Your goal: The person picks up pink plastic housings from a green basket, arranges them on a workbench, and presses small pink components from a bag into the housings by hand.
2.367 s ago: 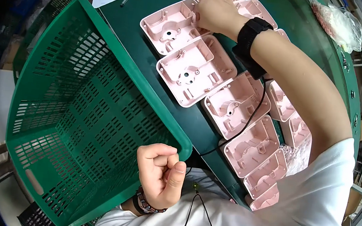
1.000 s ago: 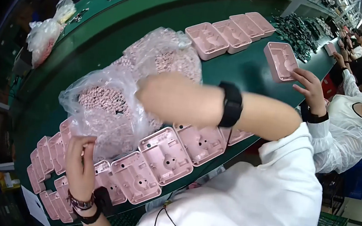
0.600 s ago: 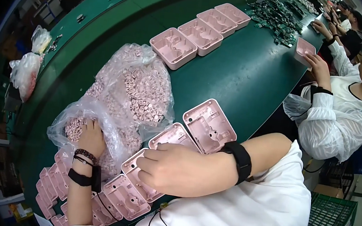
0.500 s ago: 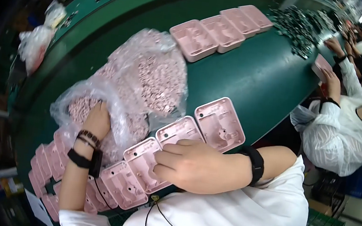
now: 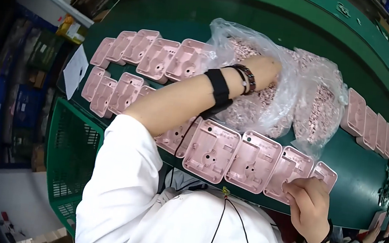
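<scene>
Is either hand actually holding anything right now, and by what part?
Cannot be told for the left hand, buried in the clear plastic bag of small pink parts. The right hand only rests on a pink plastic housing.

I see the scene evenly and brightly lit from overhead, with no hard shadows. My left forearm casts only a soft, faint shade on the pink housings [image 5: 210, 150] beneath it. The clear plastic bag [image 5: 277, 83] around my left hand [image 5: 266, 67] catches white glare along its folds, washing out the small pink parts inside. My white sleeve [image 5: 120, 170] is nearly blown out. Near my right hand [image 5: 310, 206] the picture is fairly sharp. Toward the rim the green table [image 5: 364, 162] bends strongly, detail smears, and a black border closes the corners.
</scene>
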`<state>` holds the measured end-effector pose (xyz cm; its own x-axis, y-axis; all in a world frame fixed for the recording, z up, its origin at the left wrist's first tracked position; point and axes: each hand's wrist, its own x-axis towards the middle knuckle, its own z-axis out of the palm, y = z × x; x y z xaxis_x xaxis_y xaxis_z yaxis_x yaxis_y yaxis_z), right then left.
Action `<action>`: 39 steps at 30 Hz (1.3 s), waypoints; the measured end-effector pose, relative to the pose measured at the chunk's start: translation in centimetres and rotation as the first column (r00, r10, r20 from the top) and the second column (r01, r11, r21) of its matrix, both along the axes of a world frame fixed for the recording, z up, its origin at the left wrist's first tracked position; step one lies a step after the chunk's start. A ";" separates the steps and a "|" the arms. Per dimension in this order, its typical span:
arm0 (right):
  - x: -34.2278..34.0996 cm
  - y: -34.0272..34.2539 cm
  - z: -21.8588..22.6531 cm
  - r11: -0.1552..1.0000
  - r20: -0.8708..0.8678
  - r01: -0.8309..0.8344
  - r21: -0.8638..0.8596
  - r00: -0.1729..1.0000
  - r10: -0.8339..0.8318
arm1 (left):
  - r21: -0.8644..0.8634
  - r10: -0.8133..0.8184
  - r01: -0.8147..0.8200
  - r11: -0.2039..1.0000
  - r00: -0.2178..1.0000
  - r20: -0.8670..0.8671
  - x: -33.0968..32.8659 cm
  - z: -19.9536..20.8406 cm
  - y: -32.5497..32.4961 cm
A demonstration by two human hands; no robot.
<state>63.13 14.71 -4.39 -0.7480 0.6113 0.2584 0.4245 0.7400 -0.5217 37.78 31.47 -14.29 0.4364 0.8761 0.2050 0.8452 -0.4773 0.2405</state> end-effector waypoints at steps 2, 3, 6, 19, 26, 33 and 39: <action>-0.3 -0.8 0.4 0.999 0.044 0.032 -0.004 0.999 -0.032 | 0.022 0.007 -0.008 1.000 1.000 0.018 0.5 0.9 -0.8; -0.6 -1.0 0.4 1.000 0.043 0.019 0.000 0.999 -0.019 | 0.012 0.018 -0.018 1.000 1.000 -0.023 0.6 1.2 -1.0; -1.2 -1.7 0.3 0.997 0.068 0.077 0.000 0.995 -0.076 | -0.014 0.020 -0.022 1.000 0.995 -0.100 0.4 1.4 -1.6; 0.1 0.5 -1.3 0.997 0.033 0.072 -0.003 0.997 -0.072 | -0.178 0.020 -0.062 0.982 0.973 -0.230 0.8 -0.3 0.9; 1.9 0.7 -2.3 0.996 0.013 0.083 -0.020 0.996 -0.083 | -0.351 -0.038 -0.034 0.936 0.980 -0.195 2.0 -0.5 1.5; 2.4 0.3 -1.6 0.991 0.042 0.134 0.013 0.990 -0.135 | -0.153 0.069 -0.107 0.982 0.969 -0.235 2.6 2.3 2.0; 1.5 1.5 -0.5 0.990 -0.030 0.139 0.033 0.990 -0.138 | -0.049 0.210 -0.212 0.976 0.977 -0.044 1.1 3.4 1.2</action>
<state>64.67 16.21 -4.87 -0.6491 0.6988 0.3007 0.5101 0.6930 -0.5095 38.91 32.71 -10.88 0.2471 0.9585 0.1423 0.9345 -0.2746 0.2267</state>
